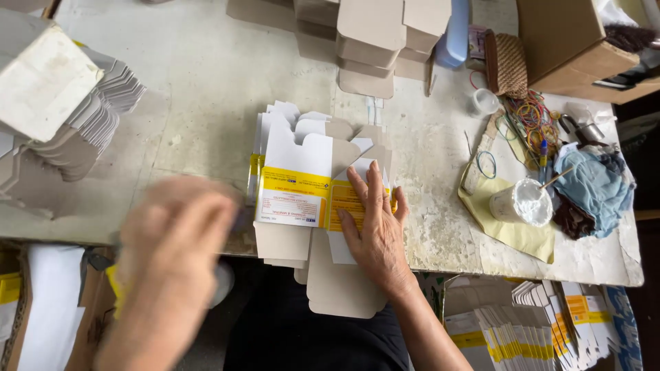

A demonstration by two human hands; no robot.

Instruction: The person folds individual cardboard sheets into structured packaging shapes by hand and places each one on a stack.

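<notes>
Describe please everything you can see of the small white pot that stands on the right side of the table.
The white pot is a small round cup, plastic by its look, filled almost to the rim with thick white paste. A thin stick leans in it, pointing up and to the right. The pot stands upright on a yellow sheet, close to a blue cloth and below a heap of coloured rubber bands. No hand touches it.
</notes>
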